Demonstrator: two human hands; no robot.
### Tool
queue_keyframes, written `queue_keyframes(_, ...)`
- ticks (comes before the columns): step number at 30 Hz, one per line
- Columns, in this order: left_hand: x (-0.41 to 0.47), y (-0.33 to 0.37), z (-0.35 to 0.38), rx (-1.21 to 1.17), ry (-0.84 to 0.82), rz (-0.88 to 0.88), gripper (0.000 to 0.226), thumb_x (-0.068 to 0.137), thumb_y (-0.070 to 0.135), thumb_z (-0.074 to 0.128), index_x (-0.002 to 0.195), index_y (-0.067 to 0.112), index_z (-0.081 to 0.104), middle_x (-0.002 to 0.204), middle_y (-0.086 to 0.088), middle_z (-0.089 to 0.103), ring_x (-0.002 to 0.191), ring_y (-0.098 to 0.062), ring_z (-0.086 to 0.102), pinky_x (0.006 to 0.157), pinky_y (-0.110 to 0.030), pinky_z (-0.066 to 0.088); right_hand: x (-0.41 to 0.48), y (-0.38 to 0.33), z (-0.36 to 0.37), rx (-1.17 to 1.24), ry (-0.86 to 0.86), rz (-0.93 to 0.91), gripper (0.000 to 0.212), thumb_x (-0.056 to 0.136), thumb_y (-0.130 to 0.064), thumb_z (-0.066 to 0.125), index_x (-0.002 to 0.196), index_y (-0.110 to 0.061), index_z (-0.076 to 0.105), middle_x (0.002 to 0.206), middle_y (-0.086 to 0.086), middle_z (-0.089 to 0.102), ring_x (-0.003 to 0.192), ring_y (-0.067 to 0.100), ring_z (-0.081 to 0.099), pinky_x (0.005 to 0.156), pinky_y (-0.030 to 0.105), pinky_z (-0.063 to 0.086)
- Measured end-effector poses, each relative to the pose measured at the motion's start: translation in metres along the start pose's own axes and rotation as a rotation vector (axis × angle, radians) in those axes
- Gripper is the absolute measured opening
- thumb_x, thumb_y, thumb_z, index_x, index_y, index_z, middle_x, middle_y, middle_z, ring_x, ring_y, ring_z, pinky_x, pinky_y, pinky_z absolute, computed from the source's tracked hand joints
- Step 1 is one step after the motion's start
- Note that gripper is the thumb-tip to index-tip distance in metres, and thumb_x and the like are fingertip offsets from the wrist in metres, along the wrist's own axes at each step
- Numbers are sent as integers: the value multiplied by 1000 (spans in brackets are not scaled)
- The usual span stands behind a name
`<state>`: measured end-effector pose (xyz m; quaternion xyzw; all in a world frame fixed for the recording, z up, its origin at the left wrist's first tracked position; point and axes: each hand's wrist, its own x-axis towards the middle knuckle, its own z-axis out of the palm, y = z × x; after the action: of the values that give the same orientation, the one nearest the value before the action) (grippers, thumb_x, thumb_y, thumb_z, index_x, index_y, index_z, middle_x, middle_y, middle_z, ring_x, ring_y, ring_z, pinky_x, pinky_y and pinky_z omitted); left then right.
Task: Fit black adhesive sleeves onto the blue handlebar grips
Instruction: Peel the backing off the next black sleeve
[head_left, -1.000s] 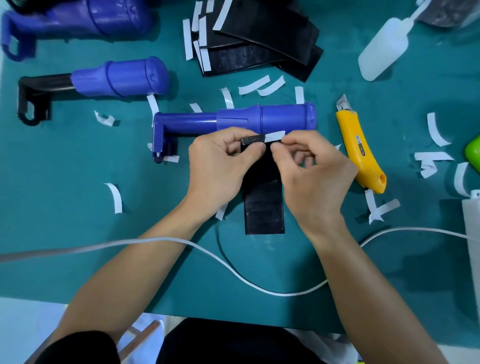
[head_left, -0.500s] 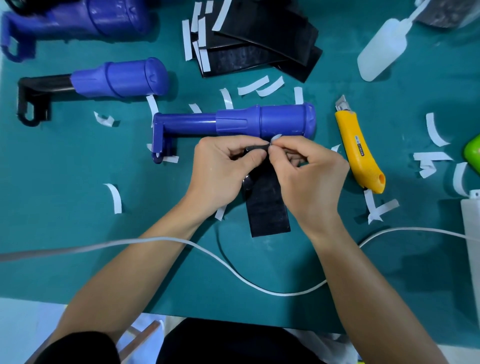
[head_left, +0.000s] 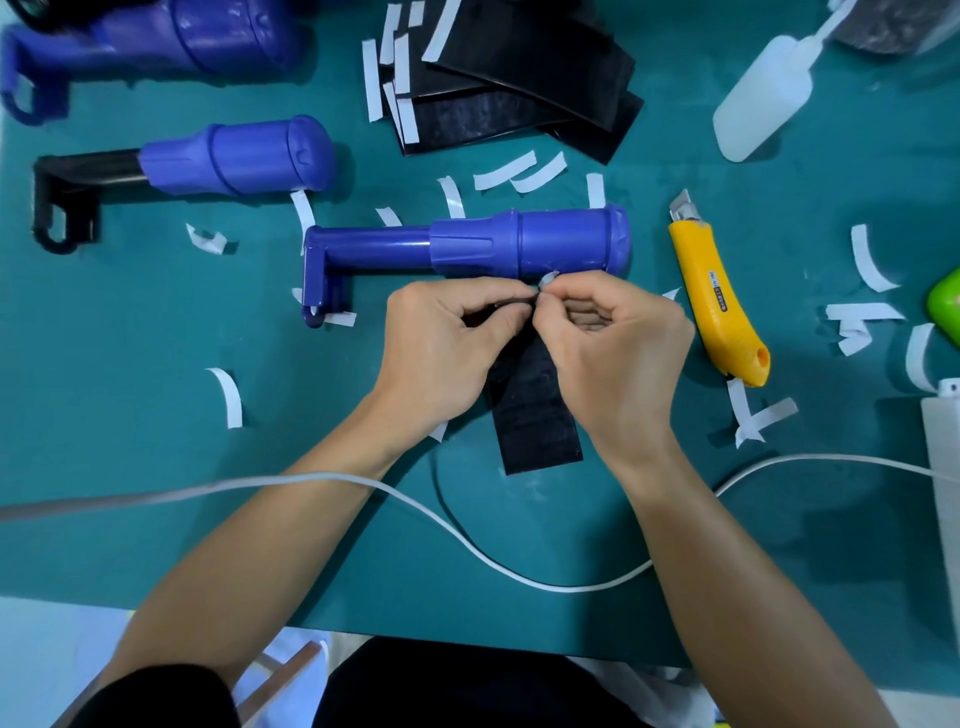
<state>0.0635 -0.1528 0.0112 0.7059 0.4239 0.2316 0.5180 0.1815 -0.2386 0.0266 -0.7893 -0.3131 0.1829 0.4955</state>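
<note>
A black adhesive sleeve (head_left: 535, 421) lies flat on the green mat, its far end hidden between my hands. My left hand (head_left: 441, 348) pinches that far end. My right hand (head_left: 618, 348) pinches a small white backing strip (head_left: 548, 280) at the same end. Just beyond my fingers lies a blue handlebar grip (head_left: 530, 241) on its blue bar, lengthwise left to right. Another blue grip on a black bar (head_left: 239, 156) lies further left, and a third blue grip (head_left: 156, 36) is at the top left. A pile of black sleeves (head_left: 519, 98) sits at the top centre.
A yellow utility knife (head_left: 714, 301) lies right of my right hand. Several peeled white strips litter the green mat (head_left: 130, 415). A white squeeze bottle (head_left: 763, 98) lies at top right, a green object (head_left: 945, 306) and a white box (head_left: 943, 467) at the right edge. A white cable (head_left: 467, 540) crosses in front.
Both hands have closed in together over the sleeve's far end. The white strip, earlier stretched along the edge, now shows only as a small tab. The sleeve's near end has swung slightly right.
</note>
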Motion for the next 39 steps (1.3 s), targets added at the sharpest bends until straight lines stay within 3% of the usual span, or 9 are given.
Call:
queue_keyframes(7, -1, 1, 1, -12, 12, 4, 22, 89, 7, 77, 100, 25, 82, 95, 12, 80, 90, -5, 76, 85, -31, 61, 1, 3, 1, 31, -7, 6, 8, 86, -7, 76, 84, -12, 82, 71, -14, 73, 67, 3, 71, 67, 16, 55)
queue_keyframes(15, 3, -2, -1, -71, -18, -20, 22, 89, 4, 77, 98, 23, 82, 90, 12, 80, 80, -3, 74, 75, -23, 56, 7, 7, -3, 76, -68, 17, 14, 87, -3, 75, 87, -15, 82, 75, -21, 73, 70, 4, 72, 69, 16, 56)
queue_keyframes(22, 4, -1, -1, -90, -38, -9, 29, 88, 5, 76, 94, 33, 79, 84, 20, 78, 73, 3, 69, 71, -17, 52, 8, 8, -4, 89, -78, 11, 16, 87, -2, 73, 83, -15, 80, 73, -9, 74, 67, 9, 70, 67, 23, 58)
queue_keyframes(30, 5, -2, -1, -93, -29, -8, 31, 88, 9, 77, 92, 39, 79, 84, 18, 78, 71, -2, 70, 70, -23, 55, 10, 10, -5, 56, -95, -22, 11, 88, -4, 76, 86, -14, 81, 77, -8, 76, 70, 10, 72, 68, 22, 58)
queue_keyframes(39, 6, -1, -1, -99, -43, -15, 27, 87, 11, 77, 92, 38, 79, 85, 17, 79, 72, -1, 71, 71, -20, 54, 12, 10, -6, 51, -105, -19, 14, 84, 0, 75, 82, -13, 80, 72, -6, 74, 65, 10, 69, 64, 19, 56)
